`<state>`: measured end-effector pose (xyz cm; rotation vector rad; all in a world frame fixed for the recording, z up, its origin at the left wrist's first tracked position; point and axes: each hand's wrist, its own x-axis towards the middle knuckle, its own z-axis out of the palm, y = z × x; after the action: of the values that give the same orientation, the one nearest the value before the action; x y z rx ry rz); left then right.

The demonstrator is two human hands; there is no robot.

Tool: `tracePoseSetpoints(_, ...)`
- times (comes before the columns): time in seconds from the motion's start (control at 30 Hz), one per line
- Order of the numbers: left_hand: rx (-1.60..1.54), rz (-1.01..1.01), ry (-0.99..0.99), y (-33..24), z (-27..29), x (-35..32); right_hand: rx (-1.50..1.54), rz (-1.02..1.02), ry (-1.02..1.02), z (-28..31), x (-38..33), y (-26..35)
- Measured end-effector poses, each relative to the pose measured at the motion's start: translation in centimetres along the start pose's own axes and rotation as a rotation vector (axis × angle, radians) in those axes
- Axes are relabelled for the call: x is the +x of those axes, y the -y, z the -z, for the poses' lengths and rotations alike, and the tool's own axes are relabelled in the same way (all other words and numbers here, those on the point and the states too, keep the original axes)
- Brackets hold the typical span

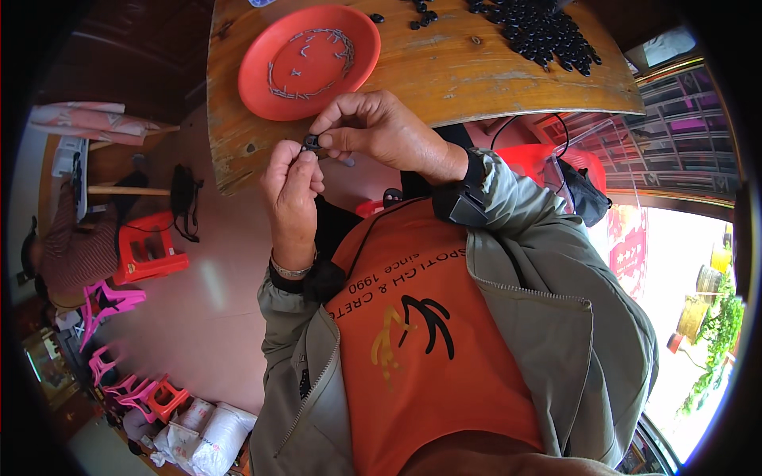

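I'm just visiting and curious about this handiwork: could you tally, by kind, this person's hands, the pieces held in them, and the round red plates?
Hands (left hand, right hand): 2
Small black piece held: 1
Round red plate: 1
Total: 4
Left out: the loose black pieces, too crowded to count.

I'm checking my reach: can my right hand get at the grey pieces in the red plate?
Probably yes: nothing covers the grey pieces and the red plate is near the right hand, though it pinches a black part.
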<state>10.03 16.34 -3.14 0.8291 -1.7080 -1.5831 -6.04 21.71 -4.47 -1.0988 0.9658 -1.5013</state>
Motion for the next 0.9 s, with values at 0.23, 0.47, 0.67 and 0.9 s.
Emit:
tracePoseSetpoints(0.23,0.013,0.02,0.007,0.25,0.03,0.03,-0.028,-0.032,-0.013,0.19,-0.06,0.23)
tracePoseSetpoints(0.47,0.026,0.011,0.007,0.34,0.0,0.08,0.003,-0.048,-0.014,0.49,0.13,0.24)
tracePoseSetpoints(0.67,0.014,0.017,0.013,0.29,-0.11,0.1,-0.004,-0.023,-0.006,0.34,0.18,0.04)
tracePoseSetpoints(0.9,-0.076,0.042,-0.013,0.46,-0.38,-0.05,-0.017,-0.024,0.004,0.26,0.04,-0.28)
